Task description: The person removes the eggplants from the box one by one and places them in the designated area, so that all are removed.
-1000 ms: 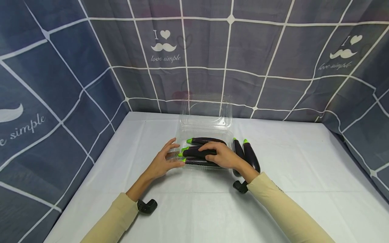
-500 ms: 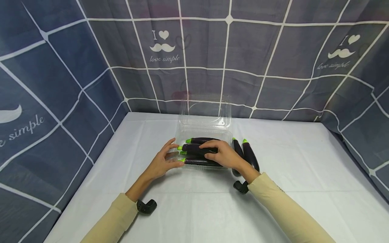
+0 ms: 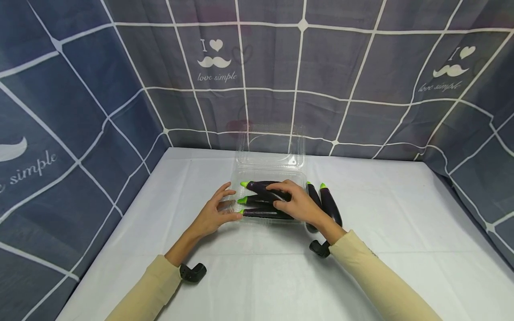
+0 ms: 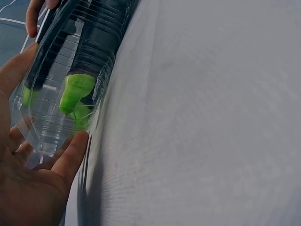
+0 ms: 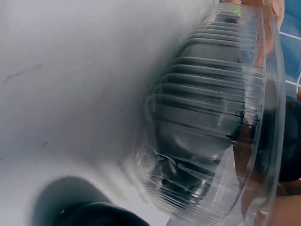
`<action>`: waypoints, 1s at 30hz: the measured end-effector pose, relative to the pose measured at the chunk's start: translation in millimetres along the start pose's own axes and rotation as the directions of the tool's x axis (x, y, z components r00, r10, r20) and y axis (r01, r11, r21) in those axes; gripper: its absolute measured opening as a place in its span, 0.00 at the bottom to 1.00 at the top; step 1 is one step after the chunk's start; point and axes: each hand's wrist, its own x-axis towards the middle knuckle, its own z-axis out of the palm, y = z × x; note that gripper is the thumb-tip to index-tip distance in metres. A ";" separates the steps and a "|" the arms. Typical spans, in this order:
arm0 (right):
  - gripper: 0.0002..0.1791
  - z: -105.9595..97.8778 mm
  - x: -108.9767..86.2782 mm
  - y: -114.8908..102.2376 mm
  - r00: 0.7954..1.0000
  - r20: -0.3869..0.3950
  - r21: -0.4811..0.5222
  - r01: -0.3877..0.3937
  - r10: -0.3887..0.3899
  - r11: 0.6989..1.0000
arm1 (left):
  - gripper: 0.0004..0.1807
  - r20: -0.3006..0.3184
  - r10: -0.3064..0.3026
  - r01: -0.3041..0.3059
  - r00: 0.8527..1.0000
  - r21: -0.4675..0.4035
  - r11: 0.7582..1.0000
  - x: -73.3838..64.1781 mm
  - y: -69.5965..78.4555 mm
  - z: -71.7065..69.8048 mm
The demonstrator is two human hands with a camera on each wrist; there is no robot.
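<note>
A clear plastic clamshell box [image 3: 298, 177] stands with its lid raised, several dark purple eggplants lying in it. My right hand [image 3: 299, 203] grips an eggplant [image 3: 259, 189] from above, slanted along the back of the box. Nearer me lie a middle eggplant [image 3: 252, 200] and a front eggplant [image 3: 265, 214], their green caps pointing left. The right hand hides the held eggplant's right end. My left hand [image 3: 213, 216] touches the box's left end, fingers spread and thumb at the front corner. In the left wrist view, a green cap [image 4: 75, 92] shows through the ribbed wall.
Right of the box, two more eggplants [image 3: 331, 207] lie on the white cloth, partly behind the right wrist. The raised lid [image 3: 271, 151] stands near the grey checked curtain [image 3: 273, 58] at the back. Black wrist cameras [image 3: 193, 273] sit at both cuffs.
My right hand has moved the gripped eggplant from the middle of the box toward its back, uncovering the middle eggplant. The left hand stays in place at the box's left end.
</note>
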 end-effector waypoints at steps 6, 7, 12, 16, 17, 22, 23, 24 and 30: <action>0.27 -0.8 -4.1 0.5 1.000 -0.027 0.006 -0.013 0.014 1.000 | 0.42 0.000 0.001 -0.001 1.000 0.004 1.000 -0.1 -0.9 -0.8; 0.27 -1.1 -4.7 0.4 0.999 -0.030 0.013 -0.015 0.015 1.000 | 0.42 0.000 0.001 -0.001 1.000 0.005 1.000 -0.1 -0.9 -0.9; 0.28 -2.4 -6.9 -0.8 0.997 -0.053 0.025 -0.049 0.051 0.998 | 0.41 -0.002 0.002 -0.002 1.000 0.004 1.000 -0.3 0.0 -0.7; 0.28 -3.4 -7.5 -1.4 0.995 -0.052 0.021 -0.079 0.080 0.997 | 0.41 -0.004 -0.004 0.004 1.000 0.010 1.000 -0.5 1.1 -0.5; 0.28 -3.6 -7.4 -1.2 0.995 -0.049 0.025 -0.083 0.084 0.996 | 0.41 -0.005 -0.006 0.006 1.000 0.011 1.000 -0.5 1.3 -0.3; 0.30 -4.6 -8.9 1.1 0.995 -0.035 0.067 -0.096 0.098 0.993 | 0.41 0.001 0.003 -0.003 1.000 0.005 1.000 -0.1 0.8 0.2; 0.30 -4.8 -9.3 1.9 0.994 -0.034 0.077 -0.097 0.099 0.992 | 0.40 0.002 0.004 -0.004 1.000 0.003 1.000 0.1 0.4 0.2; 0.30 -4.9 -9.6 2.3 0.994 -0.033 0.082 -0.098 0.101 0.992 | 0.40 0.004 0.006 -0.006 1.000 0.000 1.000 0.2 -0.1 0.2; 0.28 -6.3 -10.8 1.4 0.991 -0.034 0.134 -0.124 0.130 0.983 | 0.40 0.005 0.005 -0.005 1.000 -0.006 1.000 0.5 -1.1 0.1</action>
